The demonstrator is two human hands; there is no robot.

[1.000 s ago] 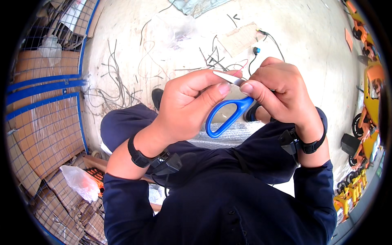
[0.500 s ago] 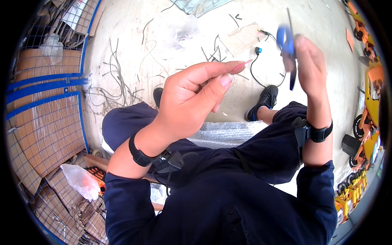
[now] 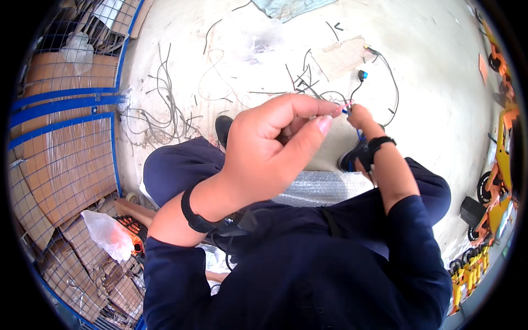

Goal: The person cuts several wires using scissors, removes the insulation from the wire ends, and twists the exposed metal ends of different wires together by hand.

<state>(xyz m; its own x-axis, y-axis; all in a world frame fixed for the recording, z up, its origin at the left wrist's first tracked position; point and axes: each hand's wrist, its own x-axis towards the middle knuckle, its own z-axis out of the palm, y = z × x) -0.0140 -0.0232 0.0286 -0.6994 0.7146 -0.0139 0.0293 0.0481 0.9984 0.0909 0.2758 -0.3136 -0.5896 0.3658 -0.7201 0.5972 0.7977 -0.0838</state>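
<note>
In the middle of the frame, my left hand [image 3: 278,144] pinches a thin pinkish wire [image 3: 345,104] between thumb and forefinger; its end pokes out past my fingertips, right of centre in the upper half. My right hand [image 3: 363,117] is just right of that end, fingers curled, and I cannot tell what they grasp. Above it, a blue-tipped plug [image 3: 362,75] lies on the floor [image 3: 434,88] near a piece of cardboard [image 3: 338,59]. Loose cables [image 3: 174,110] sprawl at upper left, beside the blue mesh cage [image 3: 66,114]. Bubble wrap [image 3: 330,187] lies between my legs, below centre.
</note>
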